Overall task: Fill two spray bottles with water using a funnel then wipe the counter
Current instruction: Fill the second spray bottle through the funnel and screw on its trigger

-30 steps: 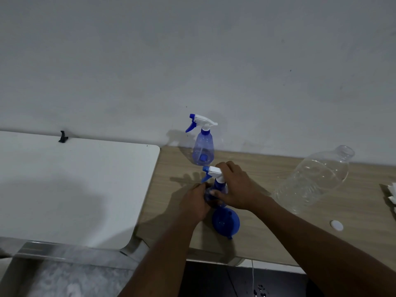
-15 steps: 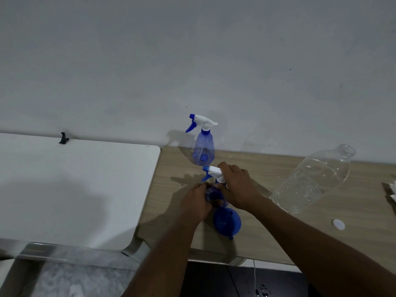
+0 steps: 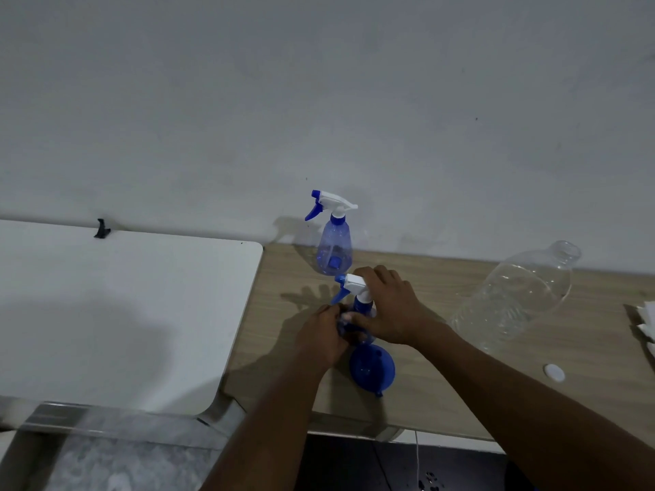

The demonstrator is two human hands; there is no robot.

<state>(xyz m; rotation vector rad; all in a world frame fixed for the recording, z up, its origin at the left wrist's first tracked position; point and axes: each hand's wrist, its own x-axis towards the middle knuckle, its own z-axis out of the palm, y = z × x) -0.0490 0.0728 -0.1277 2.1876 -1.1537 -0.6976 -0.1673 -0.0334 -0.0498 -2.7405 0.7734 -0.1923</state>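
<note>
1. Hands meet on the near spray bottle [image 3: 358, 313], which stands upright on the wooden counter [image 3: 443, 391] directly between them.
2. My left hand [image 3: 324, 336] is wrapped around the bottle's blue body, gripping it from the left side.
3. My right hand [image 3: 391, 308] is closed over the white-and-blue trigger head [image 3: 349, 283] and the blue collar below it, fingers curled over the top and thumb pressed to the neck.
4. Just nearer to me than my hands, almost touching the bottle's base, the blue funnel [image 3: 372, 366] lies on the counter.
5. Beyond my hands, close to the wall [image 3: 319, 101], the second spray bottle [image 3: 335, 248] stands upright with its trigger head fitted.
6. To the right of my right hand, a large clear plastic bottle [image 3: 517, 299] lies tilted on the counter, uncapped.
7. Its white cap [image 3: 554, 372] lies flat past my right forearm.
8. White paper [image 3: 647, 327] shows at the far right edge.
9. Left of my left hand is a white tabletop [image 3: 106, 313].
</note>
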